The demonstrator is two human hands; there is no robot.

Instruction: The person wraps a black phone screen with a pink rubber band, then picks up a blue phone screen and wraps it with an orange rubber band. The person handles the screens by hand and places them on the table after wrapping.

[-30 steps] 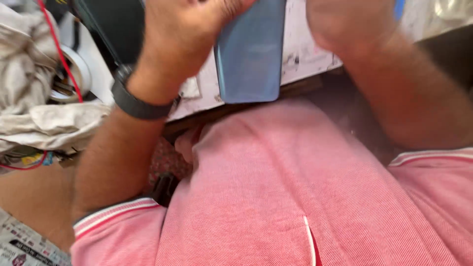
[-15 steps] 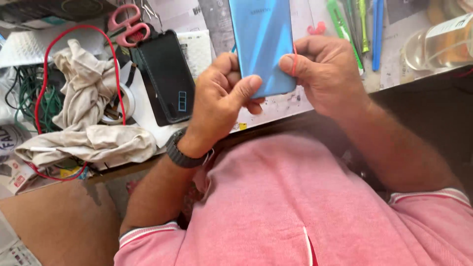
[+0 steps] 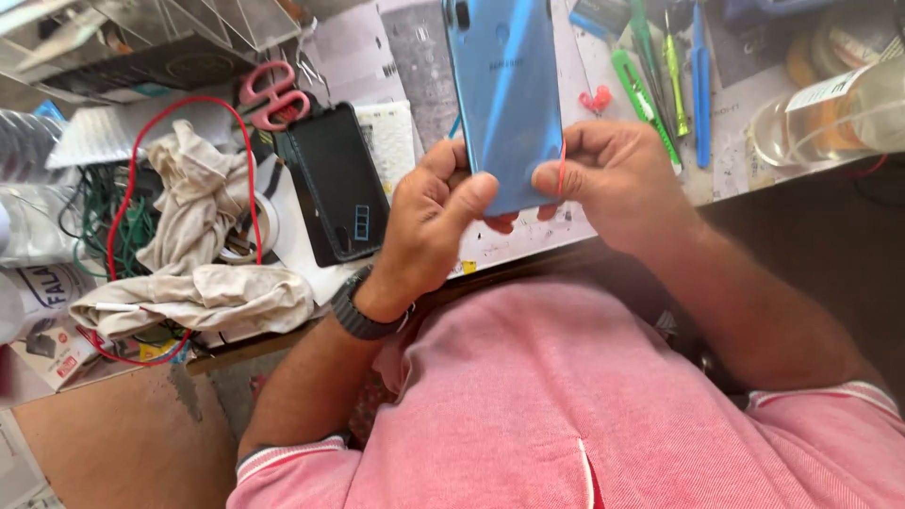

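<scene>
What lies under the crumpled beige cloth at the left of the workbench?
A red cable loops around and beneath the crumpled beige cloth, and a roll of white tape pokes out at its right edge. Green wires show beside it. Whatever lies directly below the cloth is covered.

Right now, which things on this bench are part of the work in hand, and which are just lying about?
In hand:
blue phone, held by left hand and right hand
thin red pick at the phone's edge

Lying about:
black phone
pink scissors
beige rag
red cable
green tools
clear bottle
</scene>
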